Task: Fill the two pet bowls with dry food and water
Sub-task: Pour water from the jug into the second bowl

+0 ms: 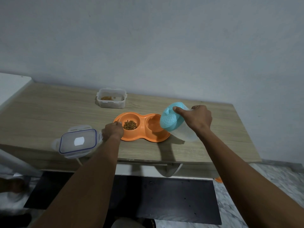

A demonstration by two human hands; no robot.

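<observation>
1. A wooden table stands against a pale wall, seen from above by the person working at it.
2. Near the middle of the table sits an orange double pet bowl, two round wells joined in one moulded piece.
3. The left well holds a small heap of brown dry food. The right well is partly hidden by the jug; whether it holds water cannot be told.
4. The left hand rests at the left rim of the bowl, fingers curled down onto the rim's edge, just beside the kibble. How firmly it grips cannot be told.
5. The right hand wraps around a translucent plastic jug with a turquoise lid. The thumb presses on top of the lid and the remaining fingers close around the far side of the body.
6. The jug is tilted to the left, its lid end hanging over the right well, its base raised toward the table's right side.
7. Behind the bowl, near the wall, stands an open clear food container with a few brown pieces at its bottom.
8. At the table's front left edge lies a clear container lid with a blue seal and clip flaps, just left of the left hand.
9. Below the table edge, a dark mat lies on a marbled floor.
</observation>
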